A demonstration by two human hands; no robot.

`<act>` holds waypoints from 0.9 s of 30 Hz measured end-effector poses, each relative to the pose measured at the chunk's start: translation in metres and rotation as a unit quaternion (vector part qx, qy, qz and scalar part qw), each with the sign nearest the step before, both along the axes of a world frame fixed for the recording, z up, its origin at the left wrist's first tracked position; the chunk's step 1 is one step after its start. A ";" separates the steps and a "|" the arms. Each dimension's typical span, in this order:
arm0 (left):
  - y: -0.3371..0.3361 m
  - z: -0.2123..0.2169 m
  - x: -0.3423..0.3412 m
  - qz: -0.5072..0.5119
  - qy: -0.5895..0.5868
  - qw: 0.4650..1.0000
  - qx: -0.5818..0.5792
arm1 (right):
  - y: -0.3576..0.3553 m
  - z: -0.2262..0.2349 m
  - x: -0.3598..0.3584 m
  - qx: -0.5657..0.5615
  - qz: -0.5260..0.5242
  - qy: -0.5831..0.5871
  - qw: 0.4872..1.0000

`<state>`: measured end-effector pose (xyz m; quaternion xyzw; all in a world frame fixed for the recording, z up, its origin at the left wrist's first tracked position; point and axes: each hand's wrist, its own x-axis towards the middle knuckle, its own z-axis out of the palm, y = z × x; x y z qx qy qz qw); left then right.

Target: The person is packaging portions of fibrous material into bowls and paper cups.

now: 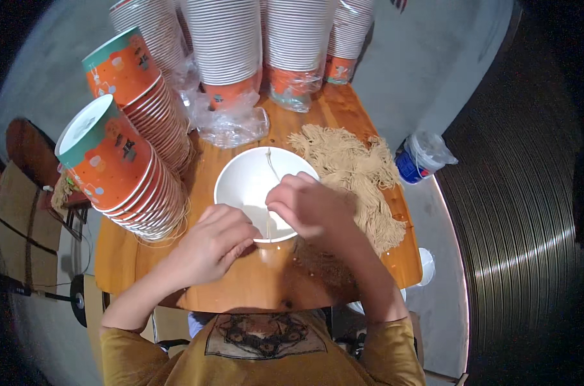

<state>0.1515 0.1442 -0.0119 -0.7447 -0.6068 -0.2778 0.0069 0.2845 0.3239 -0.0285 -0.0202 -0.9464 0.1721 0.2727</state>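
A white paper tub (235, 172) stands mouth up in front of me. A thin beige string (270, 162) crosses its opening and hangs over the inside, its far end knotted at the far rim. My right hand (311, 204) is over the tub's right side, its thumb and fingers pinched on the string. At the near left rim rests my left hand (220, 239), fingers curled together against the tub; what its fingertips hold, if anything, is hidden. Just right of the tub, partly behind my right arm, lies a heap of beige strings (353, 167).
Stacks of orange and green paper tubs (115, 157) stand upside down at the left, strings hanging by their rims. Tall plastic-wrapped stacks of tubs (221, 45) line the wooden table's (205, 296) far side. A blue and white bucket (420, 157) is beyond the right edge.
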 end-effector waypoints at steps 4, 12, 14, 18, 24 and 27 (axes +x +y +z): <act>0.007 -0.003 -0.006 0.019 -0.105 0.993 -0.054 | 0.004 -0.003 -0.014 -0.047 0.050 -0.076 0.995; 0.035 0.003 -0.016 -0.007 -0.015 0.993 -0.119 | 0.006 -0.005 -0.024 -0.065 0.038 -0.125 0.989; 0.034 0.012 -0.013 -0.014 -0.004 0.988 -0.153 | 0.006 -0.005 -0.025 -0.055 0.036 -0.134 0.989; 0.034 0.013 -0.010 -0.065 0.005 0.983 -0.174 | 0.006 -0.007 -0.029 -0.065 0.023 -0.143 0.987; 0.027 0.015 -0.008 -0.054 -0.043 0.984 -0.167 | 0.000 -0.010 -0.037 -0.015 -0.018 -0.161 0.987; 0.017 0.014 0.005 -0.009 -0.038 0.988 -0.151 | -0.001 -0.008 -0.036 0.003 -0.050 -0.162 0.986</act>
